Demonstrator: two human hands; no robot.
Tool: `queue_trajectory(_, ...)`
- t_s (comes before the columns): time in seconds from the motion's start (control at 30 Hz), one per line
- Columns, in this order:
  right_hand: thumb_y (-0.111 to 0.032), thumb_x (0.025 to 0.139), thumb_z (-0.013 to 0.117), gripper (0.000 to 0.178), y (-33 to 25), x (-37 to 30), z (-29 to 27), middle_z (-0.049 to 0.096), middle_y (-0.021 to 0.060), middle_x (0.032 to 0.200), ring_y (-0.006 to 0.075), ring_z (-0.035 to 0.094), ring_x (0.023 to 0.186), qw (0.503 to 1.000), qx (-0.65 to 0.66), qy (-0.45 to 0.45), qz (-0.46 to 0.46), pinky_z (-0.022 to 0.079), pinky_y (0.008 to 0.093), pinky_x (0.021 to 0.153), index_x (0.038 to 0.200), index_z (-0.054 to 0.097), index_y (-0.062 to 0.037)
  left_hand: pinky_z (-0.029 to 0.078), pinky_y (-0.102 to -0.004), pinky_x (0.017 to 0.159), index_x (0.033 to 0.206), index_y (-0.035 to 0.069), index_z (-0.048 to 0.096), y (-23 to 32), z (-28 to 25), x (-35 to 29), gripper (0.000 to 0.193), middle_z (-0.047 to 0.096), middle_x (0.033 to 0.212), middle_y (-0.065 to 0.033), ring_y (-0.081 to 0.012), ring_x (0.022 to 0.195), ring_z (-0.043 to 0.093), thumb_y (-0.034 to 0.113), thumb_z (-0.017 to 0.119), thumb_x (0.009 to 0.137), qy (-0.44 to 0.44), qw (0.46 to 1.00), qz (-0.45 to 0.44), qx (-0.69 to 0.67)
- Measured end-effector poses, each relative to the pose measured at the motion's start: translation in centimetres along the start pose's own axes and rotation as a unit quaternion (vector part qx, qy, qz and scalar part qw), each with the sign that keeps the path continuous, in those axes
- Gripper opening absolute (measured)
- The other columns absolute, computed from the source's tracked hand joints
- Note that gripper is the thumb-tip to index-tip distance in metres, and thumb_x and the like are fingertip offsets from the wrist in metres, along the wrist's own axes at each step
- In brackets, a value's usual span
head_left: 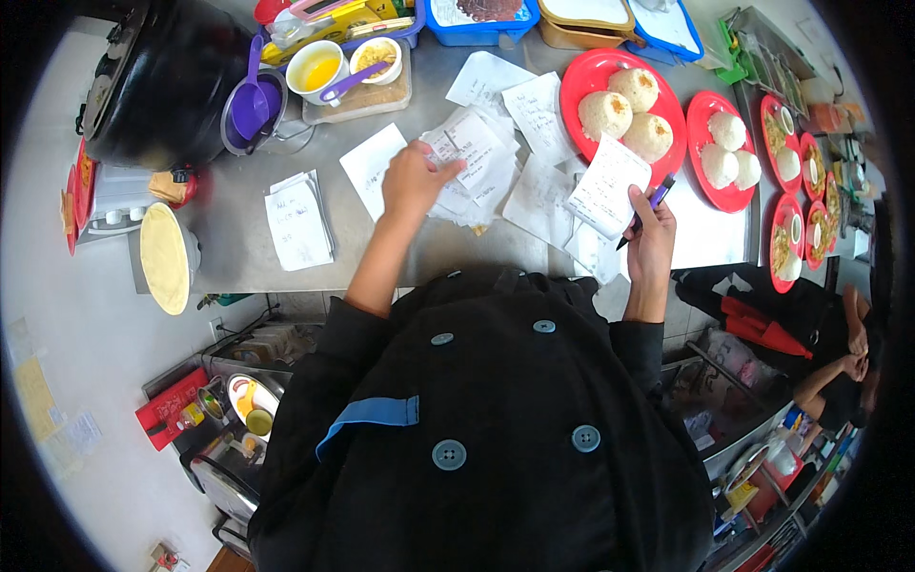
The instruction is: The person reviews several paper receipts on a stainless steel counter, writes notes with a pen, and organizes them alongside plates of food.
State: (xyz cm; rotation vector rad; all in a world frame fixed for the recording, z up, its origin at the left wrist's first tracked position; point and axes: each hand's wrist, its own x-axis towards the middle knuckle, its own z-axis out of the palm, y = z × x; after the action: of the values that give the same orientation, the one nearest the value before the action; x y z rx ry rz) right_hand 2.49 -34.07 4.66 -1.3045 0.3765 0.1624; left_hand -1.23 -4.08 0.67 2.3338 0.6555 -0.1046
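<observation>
My right hand (653,238) is closed on a small handwritten paper slip (608,191) and a dark purple pen (660,194). The slip is held up, partly covering the near edge of a red plate (578,81) with three domed rice mounds (604,116). Over on the left, my left hand (408,181) is above a loose pile of white slips (481,172), its thumb stretched apart from the fingers. Its fingertips are at the pile's edge; whether they touch a slip I cannot tell. More written slips (538,114) lie between the hands and the plate.
A stack of slips (300,224) lies left on the steel table (357,253). Behind it stand a purple ladle (251,100), a cup of yellow liquid (317,71) and a large black pot (176,81). More red plates (705,172) of food line the right. Another person's hands (855,353) show far right.
</observation>
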Motion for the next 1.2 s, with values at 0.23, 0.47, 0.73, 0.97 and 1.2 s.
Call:
queue_trajectory(0.23,-0.013,0.081,0.065,0.01,-0.2,0.9,1.8,0.054,-0.0036,0.063,0.0013,0.041,0.046,0.999,-0.03,0.015,0.002,0.029,0.0151,0.041,0.079,0.057,-0.0076,0.044,-0.0247,0.057,0.086,-0.002,0.059,-0.6,2.4,0.9,0.036,0.058,0.07,-0.0039,-0.0116,0.063,0.055,0.021,0.078,0.065,0.034,0.991,0.058,-0.119)
queue_trajectory(0.47,-0.014,0.08,0.067,0.011,0.3,1.6,1.6,0.052,-0.0052,0.062,0.0008,0.04,0.047,1.0,-0.019,0.023,0.004,0.027,0.0144,0.043,0.078,0.058,-0.007,0.046,-0.0272,0.074,0.096,0.003,0.06,-1.7,-2.2,2.3,0.02,0.063,0.094,-0.0055,-0.0126,0.08,0.058,0.02,0.06,0.085,-0.101,0.806,-0.067,-0.579)
queue_trajectory(0.73,-0.013,0.081,0.066,0.011,0.4,1.9,1.0,0.049,-0.006,0.059,0.0008,0.039,0.046,0.998,-0.03,0.048,-0.001,0.027,0.0146,0.041,0.078,0.056,-0.0085,0.04,-0.0252,0.073,0.117,0.003,0.044,-1.5,-10.6,0.6,0.028,0.053,0.099,-0.0033,-0.0118,0.084,0.047,0.009,0.048,0.089,-0.084,0.521,0.042,-0.848)
queue_trajectory(0.97,-0.013,0.082,0.064,0.009,-0.2,2.1,0.3,0.052,-0.0049,0.064,0.0012,0.04,0.048,0.998,-0.026,0.054,-0.014,0.027,0.0154,0.041,0.08,0.057,-0.0085,0.043,-0.0192,0.067,0.108,0.008,0.054,1.6,-5.8,-2.7,0.03,0.057,0.089,0.0015,-0.0055,0.077,0.054,0.006,0.062,0.08,-0.259,0.795,0.015,-0.549)
queue_trajectory(1.2,-0.012,0.081,0.065,0.01,-1.3,1.0,0.0,0.052,-0.0044,0.063,0.0008,0.041,0.048,0.998,-0.013,0.045,-0.043,0.027,0.0152,0.042,0.08,0.056,-0.0083,0.044,-0.0266,0.078,0.105,0.002,0.057,3.3,7.9,-1.2,0.026,0.058,0.102,-0.0086,-0.0162,0.092,0.054,-0.003,0.054,0.079,-0.143,0.925,0.129,-0.327)
